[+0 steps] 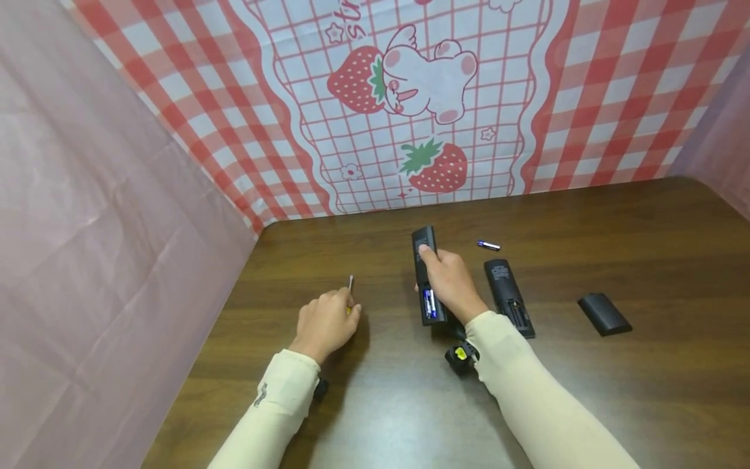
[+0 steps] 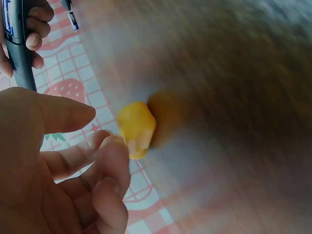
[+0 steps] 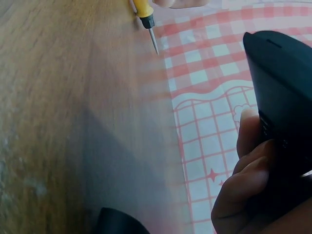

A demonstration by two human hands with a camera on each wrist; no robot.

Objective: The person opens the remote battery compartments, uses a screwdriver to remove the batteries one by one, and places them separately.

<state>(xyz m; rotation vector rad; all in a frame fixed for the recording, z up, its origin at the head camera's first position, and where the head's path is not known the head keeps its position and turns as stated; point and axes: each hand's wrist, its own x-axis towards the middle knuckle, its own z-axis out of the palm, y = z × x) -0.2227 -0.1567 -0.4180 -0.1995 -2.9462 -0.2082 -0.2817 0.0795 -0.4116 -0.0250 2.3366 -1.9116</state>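
Note:
My right hand [image 1: 446, 279] grips a black remote [image 1: 423, 244] lying on the dark wooden table [image 1: 586, 404], its back open with batteries [image 1: 430, 303] showing. The right wrist view has this remote [image 3: 285, 92] close up with my fingers [image 3: 246, 180] curled round its edge. My left hand [image 1: 331, 319] rests by a small yellow-handled screwdriver [image 1: 351, 283] that lies on the table. In the left wrist view my fingertips [image 2: 114, 146] touch the yellow handle [image 2: 136, 126], with the thumb held apart from it.
A second black remote [image 1: 508, 296] with its back open lies right of my right hand. A loose battery cover [image 1: 605, 314] sits further right, and a single battery [image 1: 488, 245] behind. Pink sheet and red checked cloth [image 1: 615, 98] wall the table at left and back.

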